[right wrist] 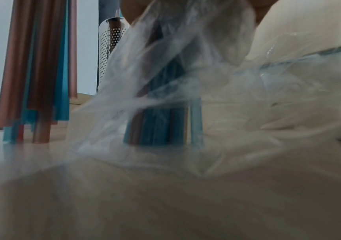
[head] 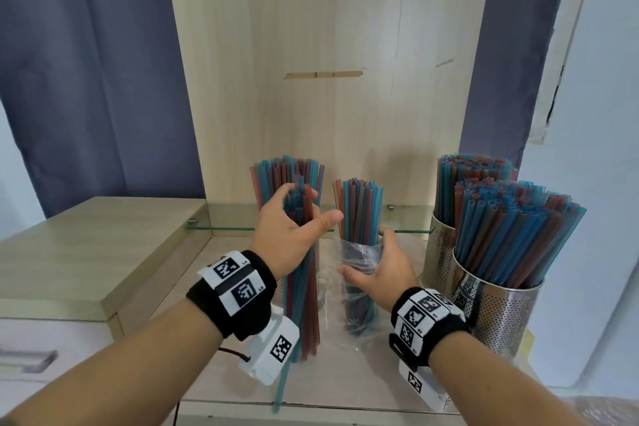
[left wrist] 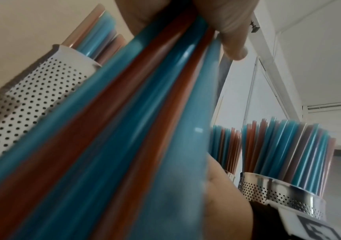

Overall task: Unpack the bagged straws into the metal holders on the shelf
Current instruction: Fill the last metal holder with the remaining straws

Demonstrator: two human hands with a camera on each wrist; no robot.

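My left hand (head: 311, 207) grips a loose bundle of red and blue straws (head: 306, 315), which hangs down in front of the left metal holder (left wrist: 31, 91). That holder is mostly hidden in the head view; the straws standing in it (head: 276, 176) show above my hand. My right hand (head: 366, 254) holds a clear plastic bag (head: 359, 318) upright on the shelf, around more straws (head: 359, 211) that stick out of its top. The right wrist view shows the bag (right wrist: 185, 81) with straw ends (right wrist: 161, 128) resting on the surface.
Two perforated metal holders full of straws stand at the right, one in front (head: 498, 315) and one behind (head: 439, 252). A glass ledge (head: 235, 223) runs along the wooden back panel. A lower cabinet top (head: 86, 252) lies to the left.
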